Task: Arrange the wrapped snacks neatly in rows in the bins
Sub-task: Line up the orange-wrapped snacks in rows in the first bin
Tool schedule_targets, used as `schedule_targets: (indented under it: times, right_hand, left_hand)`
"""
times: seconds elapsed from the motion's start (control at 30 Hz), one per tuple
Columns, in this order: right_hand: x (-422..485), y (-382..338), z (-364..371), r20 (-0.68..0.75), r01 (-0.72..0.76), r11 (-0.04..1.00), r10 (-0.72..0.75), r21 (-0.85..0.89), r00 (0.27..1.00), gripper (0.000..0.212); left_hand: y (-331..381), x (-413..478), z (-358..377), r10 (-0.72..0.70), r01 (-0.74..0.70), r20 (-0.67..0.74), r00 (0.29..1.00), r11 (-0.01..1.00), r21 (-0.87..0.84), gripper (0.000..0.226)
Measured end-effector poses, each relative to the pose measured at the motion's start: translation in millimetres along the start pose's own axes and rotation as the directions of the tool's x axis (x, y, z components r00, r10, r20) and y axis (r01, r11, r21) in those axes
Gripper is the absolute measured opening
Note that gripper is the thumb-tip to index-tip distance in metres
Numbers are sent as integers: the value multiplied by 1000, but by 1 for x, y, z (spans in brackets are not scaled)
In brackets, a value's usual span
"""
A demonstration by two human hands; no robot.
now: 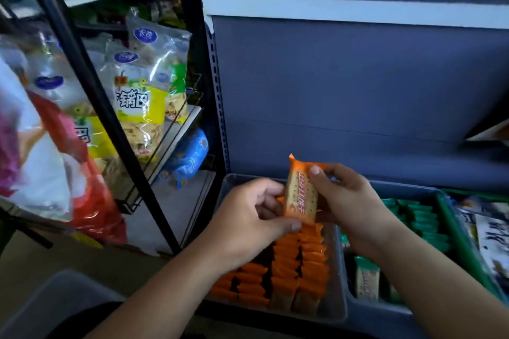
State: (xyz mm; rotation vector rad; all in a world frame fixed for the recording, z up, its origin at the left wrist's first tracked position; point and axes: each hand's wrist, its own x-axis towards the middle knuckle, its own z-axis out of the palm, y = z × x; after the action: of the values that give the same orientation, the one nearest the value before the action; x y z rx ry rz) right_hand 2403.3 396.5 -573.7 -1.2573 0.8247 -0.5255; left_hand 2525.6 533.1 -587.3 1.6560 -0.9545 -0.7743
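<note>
Fingers of left hand (248, 217) and right hand (349, 198) pinch the orange foil-wrapped cracker packet (300, 195); best lowered upright into the clear plastic bin (333, 300), flush against the standing rows (303, 264).

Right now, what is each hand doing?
Left hand: pinching the orange-wrapped cracker pack at its lower end.
Right hand: gripping the same pack, thumb near its top.

You're working in dim, bluish light; the shelf back (358, 85) is dark. Your left hand (248, 217), right hand (349, 201) and the snack (300, 198) they hold read sharp. The bags (41, 146) at left smear into blur, with glare on clear plastic. The post (91, 90) slants from the wide lens.
</note>
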Motion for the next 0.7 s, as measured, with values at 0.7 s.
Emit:
schedule_targets:
  times: [0.7]
  right_hand:
    - [26,16,-35,333,103,993,-76,-64,940,22]
  left_hand:
    - [7,20,16,-21,22,-32,999,998,58,13]
